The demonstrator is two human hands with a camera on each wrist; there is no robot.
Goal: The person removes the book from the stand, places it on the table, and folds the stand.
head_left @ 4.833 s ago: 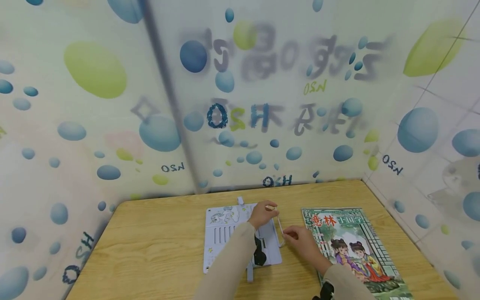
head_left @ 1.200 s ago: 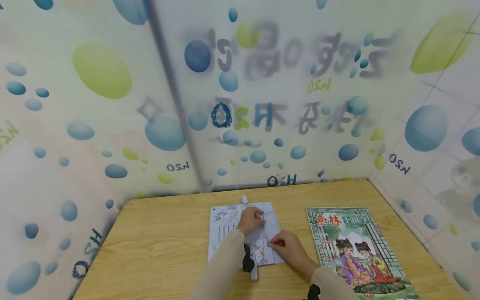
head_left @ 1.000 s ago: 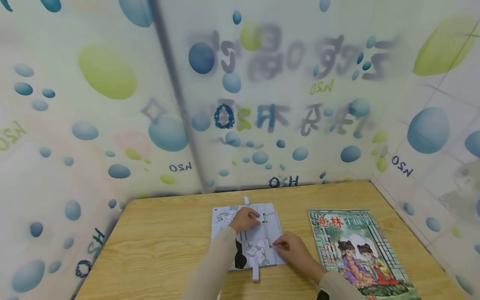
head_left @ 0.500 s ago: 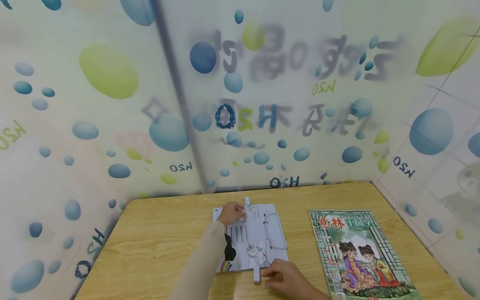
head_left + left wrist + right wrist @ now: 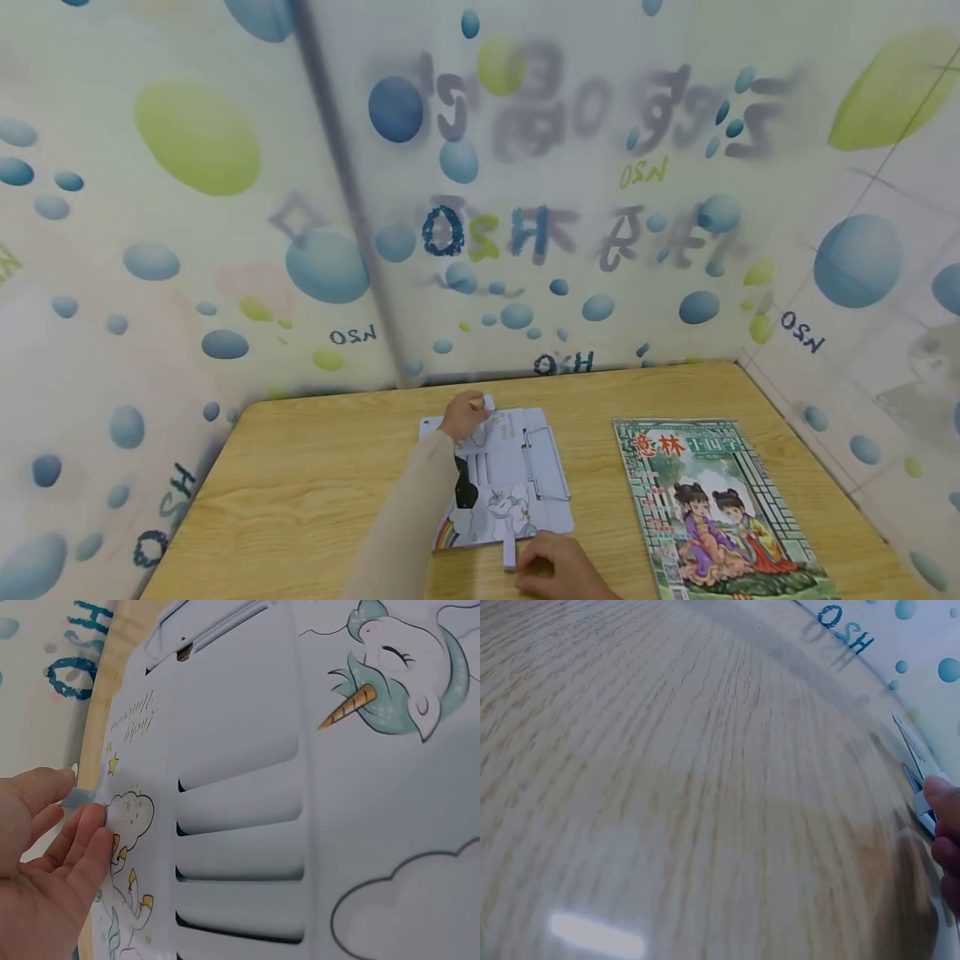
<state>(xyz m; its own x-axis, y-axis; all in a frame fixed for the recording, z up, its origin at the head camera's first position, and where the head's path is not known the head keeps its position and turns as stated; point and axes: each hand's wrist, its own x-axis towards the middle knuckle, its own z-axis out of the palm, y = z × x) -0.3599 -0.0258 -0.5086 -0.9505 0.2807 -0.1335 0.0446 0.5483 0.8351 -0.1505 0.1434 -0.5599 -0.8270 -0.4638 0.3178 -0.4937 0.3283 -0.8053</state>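
Note:
A pale lilac book stand [image 5: 512, 467] with unicorn pictures, a rainbow and slots lies flat on the table. Its folding wire support [image 5: 555, 467] lies along the right side. At the far edge, my left hand [image 5: 462, 414] has thumb and fingertips around the small top tab [image 5: 489, 402]; in the left wrist view that tab [image 5: 78, 798] shows between them. The bottom tab [image 5: 509, 552] sticks out over the near edge. My right hand [image 5: 558, 568] pinches it from the right with curled fingers; the right wrist view shows the thumb [image 5: 939, 796] against the stand's edge.
A green illustrated magazine [image 5: 720, 508] lies to the right of the book stand. The wooden table [image 5: 315, 483] meets a bubble-patterned wall [image 5: 480, 208] at the back and another on the right.
The right hand has let go of the wire support, now lowered onto the panel, and moved down to the bottom tab. The left hand has moved from the support up-left to the top tab.

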